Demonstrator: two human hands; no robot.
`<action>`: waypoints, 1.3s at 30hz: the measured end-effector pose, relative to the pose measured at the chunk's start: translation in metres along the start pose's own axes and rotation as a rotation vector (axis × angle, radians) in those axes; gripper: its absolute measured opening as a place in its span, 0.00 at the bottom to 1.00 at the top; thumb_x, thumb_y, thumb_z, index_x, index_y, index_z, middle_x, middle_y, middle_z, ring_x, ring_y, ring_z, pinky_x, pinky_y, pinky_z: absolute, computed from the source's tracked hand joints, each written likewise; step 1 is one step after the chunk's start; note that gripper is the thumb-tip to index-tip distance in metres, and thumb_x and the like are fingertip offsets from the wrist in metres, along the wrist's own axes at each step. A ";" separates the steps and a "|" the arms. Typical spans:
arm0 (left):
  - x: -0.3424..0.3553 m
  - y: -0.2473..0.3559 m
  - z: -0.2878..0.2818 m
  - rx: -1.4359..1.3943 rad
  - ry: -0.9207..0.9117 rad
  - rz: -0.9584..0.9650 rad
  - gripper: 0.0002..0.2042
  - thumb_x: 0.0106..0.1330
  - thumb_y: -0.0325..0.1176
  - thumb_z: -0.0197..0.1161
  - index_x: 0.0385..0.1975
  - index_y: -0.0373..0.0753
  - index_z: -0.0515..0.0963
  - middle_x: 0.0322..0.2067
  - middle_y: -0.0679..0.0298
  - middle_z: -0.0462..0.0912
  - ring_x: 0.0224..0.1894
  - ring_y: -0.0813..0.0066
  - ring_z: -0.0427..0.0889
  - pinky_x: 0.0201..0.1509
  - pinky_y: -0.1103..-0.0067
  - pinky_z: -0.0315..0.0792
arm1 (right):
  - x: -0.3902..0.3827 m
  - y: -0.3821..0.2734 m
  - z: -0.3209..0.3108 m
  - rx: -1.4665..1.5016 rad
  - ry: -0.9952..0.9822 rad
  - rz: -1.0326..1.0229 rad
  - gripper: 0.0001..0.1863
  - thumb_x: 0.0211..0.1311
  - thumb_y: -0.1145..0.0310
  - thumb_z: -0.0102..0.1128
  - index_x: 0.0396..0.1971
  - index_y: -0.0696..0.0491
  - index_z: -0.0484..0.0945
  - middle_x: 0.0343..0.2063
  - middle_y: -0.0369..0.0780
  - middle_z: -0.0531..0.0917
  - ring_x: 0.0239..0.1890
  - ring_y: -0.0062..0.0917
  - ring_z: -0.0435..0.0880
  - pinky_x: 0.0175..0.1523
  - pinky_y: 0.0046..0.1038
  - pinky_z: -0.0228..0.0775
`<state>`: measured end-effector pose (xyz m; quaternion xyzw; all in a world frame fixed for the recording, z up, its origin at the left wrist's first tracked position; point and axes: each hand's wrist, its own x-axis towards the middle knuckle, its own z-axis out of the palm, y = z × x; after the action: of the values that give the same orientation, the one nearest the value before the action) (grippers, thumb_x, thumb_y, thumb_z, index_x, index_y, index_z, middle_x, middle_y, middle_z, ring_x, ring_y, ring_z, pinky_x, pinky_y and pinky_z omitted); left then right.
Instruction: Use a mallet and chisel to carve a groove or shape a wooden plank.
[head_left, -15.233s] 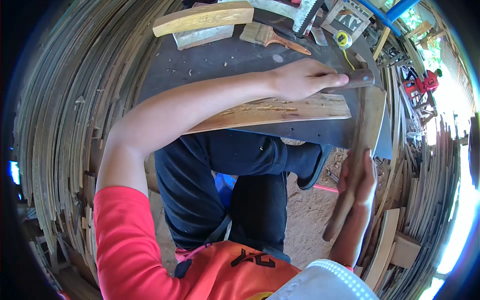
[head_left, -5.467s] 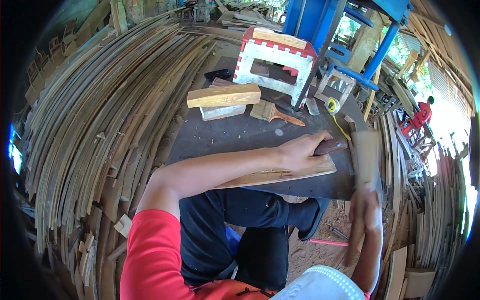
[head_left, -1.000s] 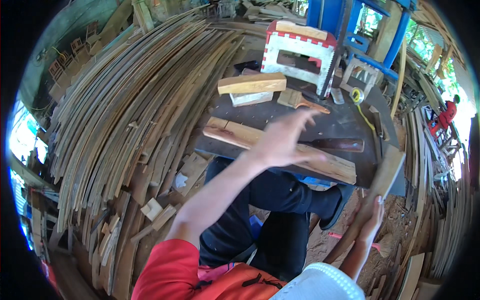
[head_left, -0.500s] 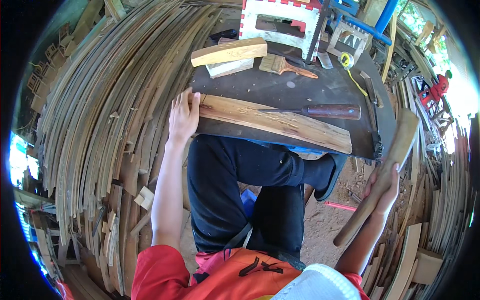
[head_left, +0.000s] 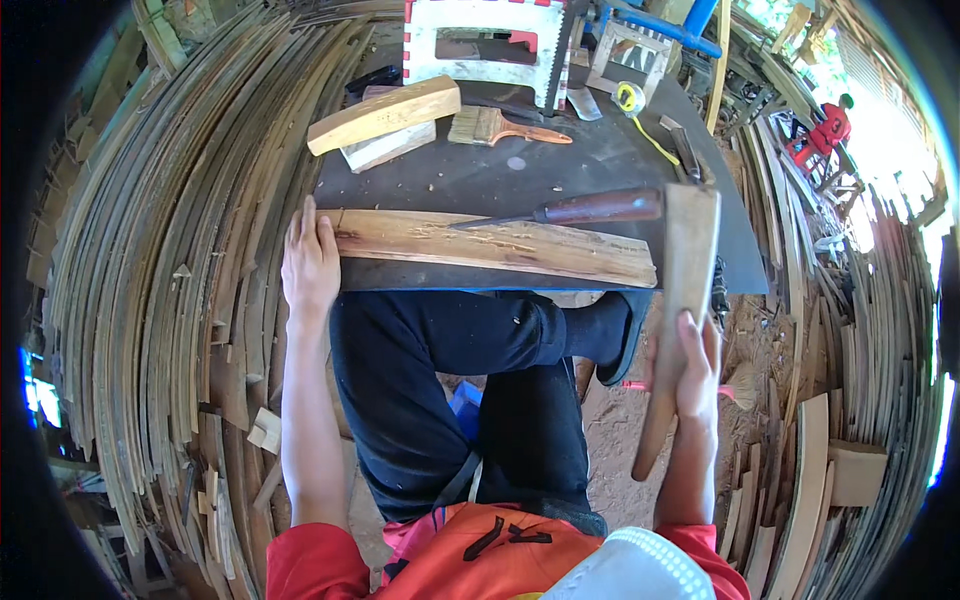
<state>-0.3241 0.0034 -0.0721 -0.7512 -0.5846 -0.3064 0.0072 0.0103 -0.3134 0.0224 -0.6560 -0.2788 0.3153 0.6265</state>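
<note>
A long wooden board (head_left: 560, 250) with a rough, chipped upper face lies along the near edge of the dark table. My left hand (head_left: 312, 262) grips its left end, with the fingertips over the top. Across the board rests a chisel (head_left: 600, 207), its thin dark blade pointing left and its brown wooden handle to the right; neither hand touches it. Off the board's right end, my right hand (head_left: 695, 375) is wrapped round a wooden club-shaped mallet (head_left: 690, 245). The mallet's broad end points away from me, and its narrow end tapers toward me below the hand.
On the table (head_left: 400, 185) lie wood blocks (head_left: 385, 115), a paintbrush (head_left: 505, 127) and a tape measure (head_left: 630, 98), beside a white-and-red stool (head_left: 480, 70). Stacked wood strips (head_left: 170, 230) fill the left side. A person in red (head_left: 828, 128) is far right.
My right hand has moved left with the mallet, which now stands straighter near the board's right end. The whole view has shifted. My left hand keeps its grip, and the chisel stays on the board.
</note>
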 end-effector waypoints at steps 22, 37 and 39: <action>0.023 0.013 -0.040 -0.086 -0.051 0.486 0.16 0.70 0.43 0.61 0.53 0.43 0.78 0.53 0.58 0.80 0.58 0.54 0.75 0.64 0.61 0.68 | 0.018 -0.003 -0.056 0.072 0.231 -0.043 0.32 0.75 0.40 0.40 0.54 0.57 0.72 0.19 0.38 0.70 0.10 0.24 0.69 0.13 0.26 0.60; 0.019 0.037 -0.043 0.037 -0.251 0.565 0.33 0.50 0.55 0.78 0.52 0.42 0.78 0.48 0.62 0.77 0.54 0.57 0.77 0.63 0.63 0.68 | 0.042 -0.038 -0.060 0.371 0.211 -0.233 0.27 0.77 0.44 0.40 0.45 0.55 0.77 0.18 0.36 0.74 0.11 0.21 0.71 0.14 0.25 0.63; 0.016 0.033 -0.041 0.045 -0.260 0.573 0.33 0.51 0.56 0.76 0.53 0.43 0.77 0.48 0.62 0.77 0.54 0.58 0.76 0.62 0.64 0.68 | 0.047 -0.031 -0.047 0.171 0.239 -0.225 0.29 0.77 0.43 0.39 0.49 0.56 0.76 0.19 0.36 0.74 0.11 0.20 0.69 0.14 0.24 0.63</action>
<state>-0.3118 -0.0079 -0.0195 -0.9178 -0.3520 -0.1803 0.0352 0.0772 -0.3056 0.0511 -0.5977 -0.2460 0.1858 0.7401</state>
